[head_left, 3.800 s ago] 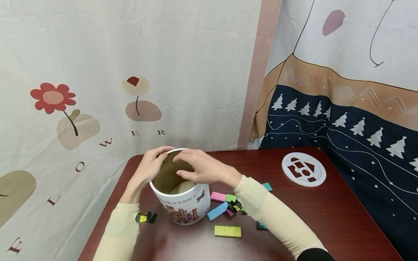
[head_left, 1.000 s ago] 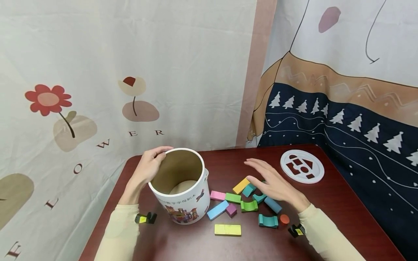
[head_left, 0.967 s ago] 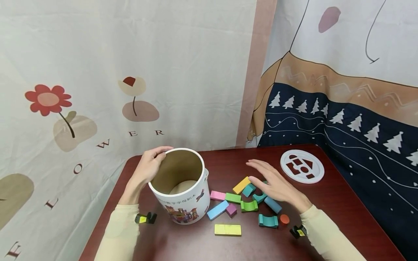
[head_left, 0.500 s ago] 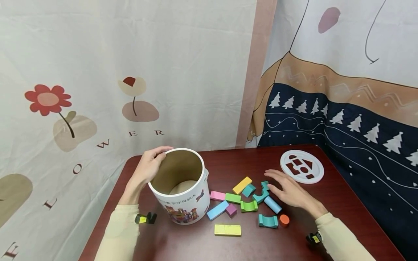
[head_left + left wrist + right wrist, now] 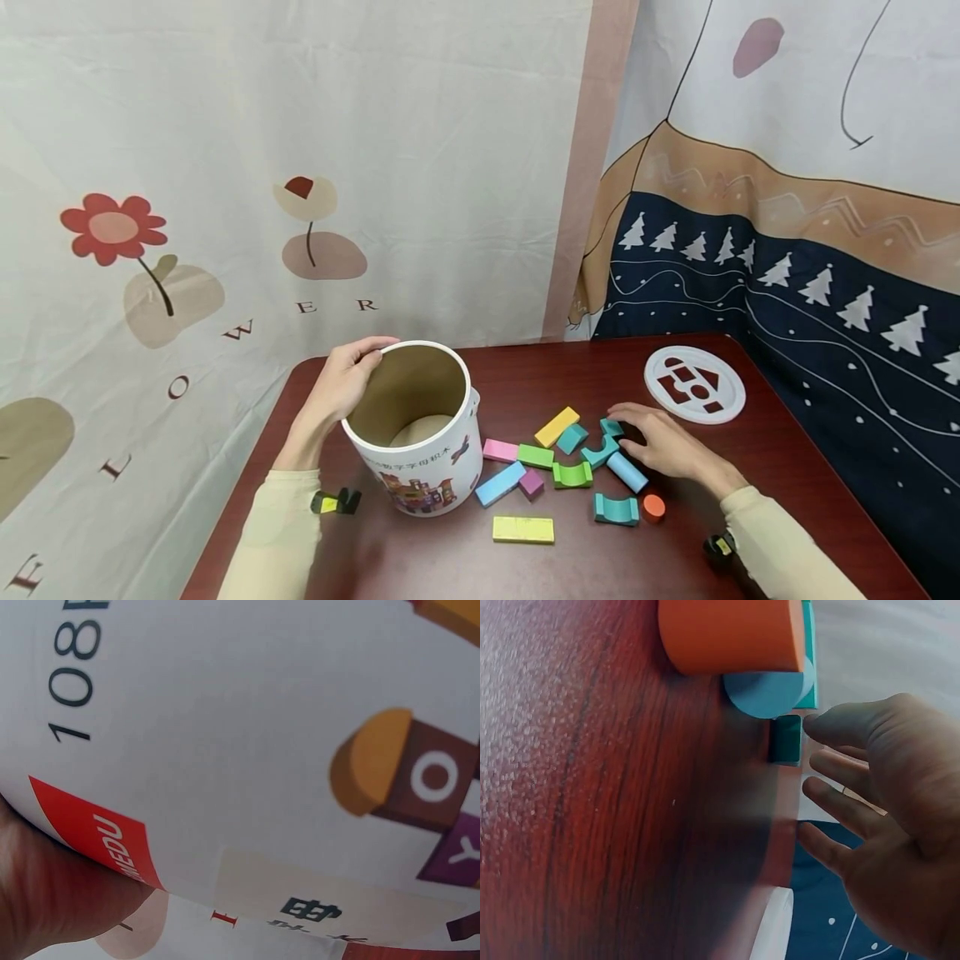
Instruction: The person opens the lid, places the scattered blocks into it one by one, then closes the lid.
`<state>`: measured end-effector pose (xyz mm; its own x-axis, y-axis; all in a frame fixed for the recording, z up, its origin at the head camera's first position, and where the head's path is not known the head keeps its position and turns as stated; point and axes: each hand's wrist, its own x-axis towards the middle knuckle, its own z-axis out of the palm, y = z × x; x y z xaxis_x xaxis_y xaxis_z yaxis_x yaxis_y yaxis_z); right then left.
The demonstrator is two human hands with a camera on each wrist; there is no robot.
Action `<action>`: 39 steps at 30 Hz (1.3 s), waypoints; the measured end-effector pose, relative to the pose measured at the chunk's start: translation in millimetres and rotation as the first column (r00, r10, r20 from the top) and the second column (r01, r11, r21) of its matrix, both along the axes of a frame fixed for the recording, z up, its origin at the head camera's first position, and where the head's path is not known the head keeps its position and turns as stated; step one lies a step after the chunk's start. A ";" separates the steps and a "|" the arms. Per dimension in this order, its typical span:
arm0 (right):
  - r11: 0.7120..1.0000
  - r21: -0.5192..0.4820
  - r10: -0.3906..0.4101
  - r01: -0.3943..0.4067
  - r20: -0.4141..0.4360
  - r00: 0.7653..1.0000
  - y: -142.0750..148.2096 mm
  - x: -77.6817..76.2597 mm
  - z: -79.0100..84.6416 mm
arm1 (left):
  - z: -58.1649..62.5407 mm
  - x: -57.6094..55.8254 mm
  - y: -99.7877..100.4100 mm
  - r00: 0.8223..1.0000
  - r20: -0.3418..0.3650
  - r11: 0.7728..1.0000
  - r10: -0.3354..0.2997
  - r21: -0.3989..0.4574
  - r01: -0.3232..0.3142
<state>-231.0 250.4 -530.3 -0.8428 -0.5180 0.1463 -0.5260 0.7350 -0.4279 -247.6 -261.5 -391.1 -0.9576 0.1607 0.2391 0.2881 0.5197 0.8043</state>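
My left hand grips the rim of a white printed bucket at its left side, thumb over the edge. Inside, only the bare bottom shows. Close up in the left wrist view, part of that hand lies against the bucket's printed wall. My right hand reaches low over the table, its fingertips right at a small teal block. A teal arch block and a blue cylinder lie just left of the thumb. In the right wrist view, the thumb and fingers are spread apart beside the teal block.
Several coloured blocks lie right of the bucket, among them a yellow block, a green arch block, an orange cylinder and a teal arch block. A white lid with shaped holes lies at the back right of the table.
My right hand has left the bucket's mouth, moved right across the blocks, and lowered to the small teal block. My left hand stays on the bucket's rim.
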 end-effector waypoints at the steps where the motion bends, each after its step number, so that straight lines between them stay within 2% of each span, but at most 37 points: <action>1: 1.000 0.005 0.003 -0.003 0.002 1.000 -0.1 -0.7 -0.8 | 0.2 0.2 0.2 1.000 -0.001 1.000 -0.001 0.003 0.001; 14: 0.999 0.048 0.007 -0.008 0.019 1.000 -3.7 -8.4 -6.3 | 1.7 1.2 0.2 1.000 0.004 1.000 0.012 -0.022 -0.012; 31: 0.999 0.034 0.022 -0.021 -0.023 1.000 -2.5 -11.1 -7.1 | 1.0 1.4 -0.4 1.000 -0.001 1.000 0.010 -0.022 -0.010; 39: 1.000 0.025 0.004 -0.004 -0.009 1.000 -3.4 -10.8 -7.2 | 1.4 2.2 0.1 1.000 0.002 1.000 0.008 -0.023 -0.008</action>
